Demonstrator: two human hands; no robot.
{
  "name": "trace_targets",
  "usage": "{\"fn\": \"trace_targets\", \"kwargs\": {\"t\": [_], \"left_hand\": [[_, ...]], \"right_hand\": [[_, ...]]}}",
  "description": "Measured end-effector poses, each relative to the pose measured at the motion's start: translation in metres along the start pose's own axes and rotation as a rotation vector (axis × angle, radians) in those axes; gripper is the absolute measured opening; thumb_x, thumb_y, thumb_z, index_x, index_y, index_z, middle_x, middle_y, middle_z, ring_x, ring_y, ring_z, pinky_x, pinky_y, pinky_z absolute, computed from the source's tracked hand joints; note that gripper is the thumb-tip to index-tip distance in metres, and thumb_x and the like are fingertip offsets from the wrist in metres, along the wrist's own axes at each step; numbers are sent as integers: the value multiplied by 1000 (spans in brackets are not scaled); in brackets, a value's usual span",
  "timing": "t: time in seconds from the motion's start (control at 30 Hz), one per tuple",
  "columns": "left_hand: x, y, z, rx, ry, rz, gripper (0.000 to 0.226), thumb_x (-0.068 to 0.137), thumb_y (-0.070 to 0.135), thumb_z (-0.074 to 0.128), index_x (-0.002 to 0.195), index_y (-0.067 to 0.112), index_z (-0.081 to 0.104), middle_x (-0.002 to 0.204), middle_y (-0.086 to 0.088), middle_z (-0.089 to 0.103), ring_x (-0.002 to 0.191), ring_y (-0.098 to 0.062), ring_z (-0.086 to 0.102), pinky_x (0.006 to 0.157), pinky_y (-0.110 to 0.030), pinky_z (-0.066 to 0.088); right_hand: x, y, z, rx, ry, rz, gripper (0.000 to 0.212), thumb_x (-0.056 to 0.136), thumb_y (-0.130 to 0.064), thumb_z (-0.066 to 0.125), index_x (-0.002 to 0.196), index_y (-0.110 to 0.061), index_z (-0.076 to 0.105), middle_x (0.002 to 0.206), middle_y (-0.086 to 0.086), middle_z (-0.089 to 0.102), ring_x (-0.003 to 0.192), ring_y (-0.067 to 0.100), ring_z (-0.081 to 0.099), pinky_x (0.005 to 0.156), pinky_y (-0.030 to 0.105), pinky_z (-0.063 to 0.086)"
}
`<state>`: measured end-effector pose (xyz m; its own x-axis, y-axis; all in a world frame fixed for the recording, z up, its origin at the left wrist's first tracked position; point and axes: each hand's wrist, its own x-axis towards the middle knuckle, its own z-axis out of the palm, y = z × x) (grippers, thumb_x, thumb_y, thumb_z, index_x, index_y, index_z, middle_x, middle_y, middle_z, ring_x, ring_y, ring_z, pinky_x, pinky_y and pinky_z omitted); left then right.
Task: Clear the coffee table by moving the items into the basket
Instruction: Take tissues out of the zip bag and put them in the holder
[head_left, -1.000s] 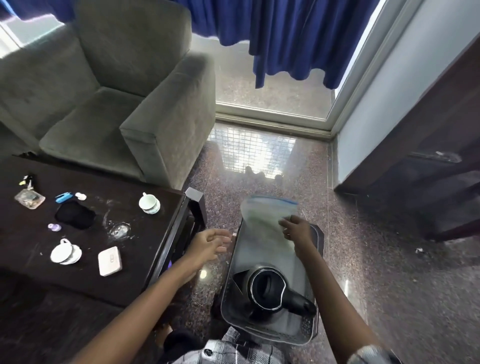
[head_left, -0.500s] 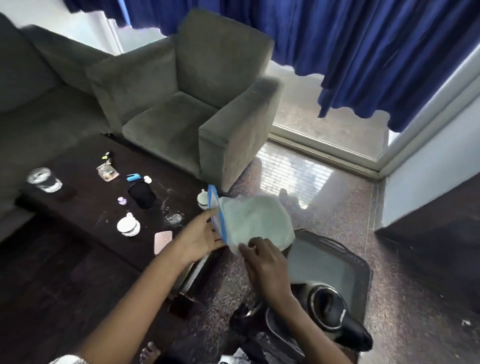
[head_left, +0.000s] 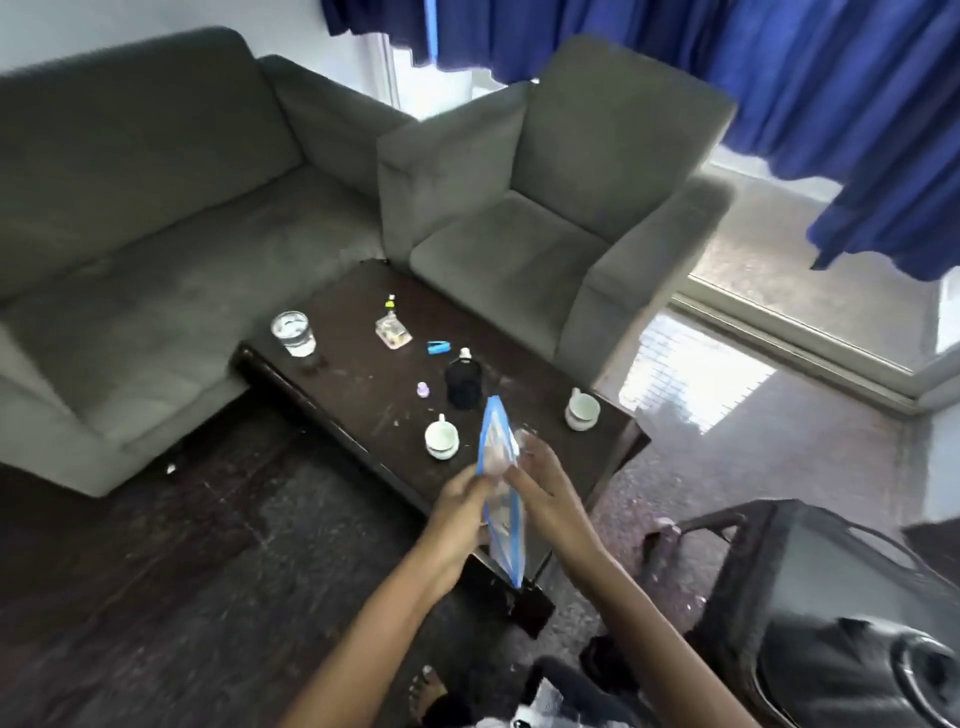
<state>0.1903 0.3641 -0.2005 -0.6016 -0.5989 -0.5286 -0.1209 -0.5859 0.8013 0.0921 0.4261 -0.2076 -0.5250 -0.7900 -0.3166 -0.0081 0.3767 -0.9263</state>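
A clear plastic zip bag (head_left: 500, 470) with a blue edge hangs upright over the near end of the dark coffee table (head_left: 363, 384). My left hand (head_left: 460, 506) and my right hand (head_left: 545, 483) both grip it from either side. On the table stand a glass of water (head_left: 293, 333), two white cups (head_left: 442, 439) (head_left: 582, 410), a black pouch (head_left: 463, 383), a blue clip (head_left: 438, 346), a small clear packet (head_left: 393, 330) and a tiny purple item (head_left: 423, 389). The dark basket (head_left: 810, 587) sits on the floor at the lower right, holding a black kettle (head_left: 904, 675).
A grey sofa (head_left: 156, 218) runs along the left and a grey armchair (head_left: 561, 208) stands behind the table. Blue curtains (head_left: 779, 78) hang over the window at the back right. A bare foot (head_left: 428, 686) shows near the bottom.
The bag was lifted out of the basket and carried left over the table; it now hangs edge-on between both hands. The view has swung left toward the sofa.
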Motion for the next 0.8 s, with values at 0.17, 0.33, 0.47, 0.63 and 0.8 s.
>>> {"fn": "trace_targets", "kwargs": {"t": [0.17,0.33,0.47,0.63,0.8], "left_hand": [[15,14,-41,267,91,161,38,95,0,40,128,14,53,101,7,68,87,1,64,75,-12,50],[34,44,-82,599,158,292,83,85,-10,39,150,26,1,142,12,34,111,-7,53,72,2,34],[65,71,-129,759,266,411,83,80,-7,46,145,36,16,132,-6,56,106,-28,60,79,-22,47],[125,107,-175,1106,265,420,36,83,-3,44,104,21,60,118,8,57,103,-18,61,79,-31,49],[174,153,-202,1335,247,328,47,90,5,37,130,26,51,137,12,45,114,-18,58,88,-38,50]], "right_hand": [[19,-30,56,-117,-24,-102,35,96,-8,38,126,-19,53,105,-10,61,93,-1,58,67,-3,37],[71,-39,88,-186,32,-104,34,94,-7,36,114,-17,62,96,-5,63,87,11,57,77,26,42],[125,-43,100,-175,103,-47,23,93,-10,40,80,-16,58,69,-4,57,66,12,51,66,35,40],[195,-51,115,-251,124,10,24,91,-8,43,70,-8,54,60,-1,52,55,11,46,47,15,34],[249,-66,130,-277,229,-6,11,86,-4,50,83,-14,54,77,1,59,67,16,53,60,27,38]]}}
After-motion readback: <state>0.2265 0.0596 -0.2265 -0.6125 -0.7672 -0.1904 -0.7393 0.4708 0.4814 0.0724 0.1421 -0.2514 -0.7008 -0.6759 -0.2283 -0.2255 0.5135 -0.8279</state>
